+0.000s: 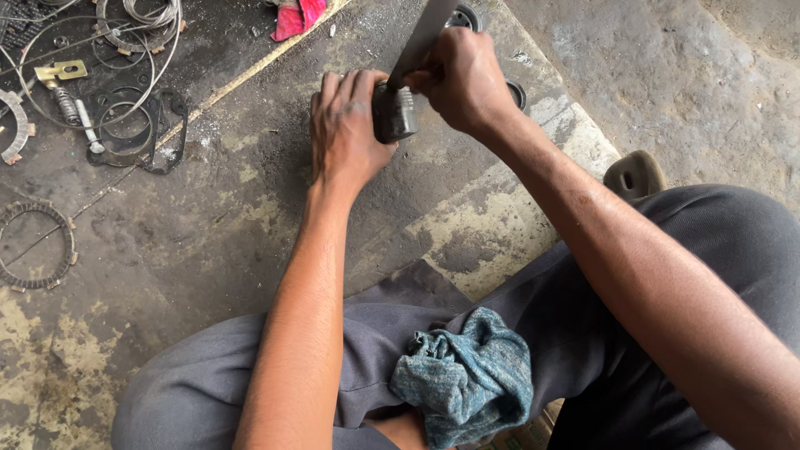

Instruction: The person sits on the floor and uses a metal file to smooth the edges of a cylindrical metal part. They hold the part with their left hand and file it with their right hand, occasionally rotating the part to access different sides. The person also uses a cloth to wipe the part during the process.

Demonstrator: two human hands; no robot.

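Crouched over the stained concrete floor (208, 250), the person's left hand (346, 125) clasps a small dark metal part (393, 115) while the right hand (462, 79) grips a flat metal blade (425, 33) against it.

Cylindrical part (393, 112): dull grey metal, grimy. Flat blade (423, 35): bare matt steel. Floor (208, 233): rough, stained concrete. Rag (467, 379), lower centre: worn blue-green cloth. Rings (37, 247), left: toothed metal.

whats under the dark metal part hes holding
The dark metal part stands on the stained concrete floor, steadied by the left hand. Its underside is hidden.
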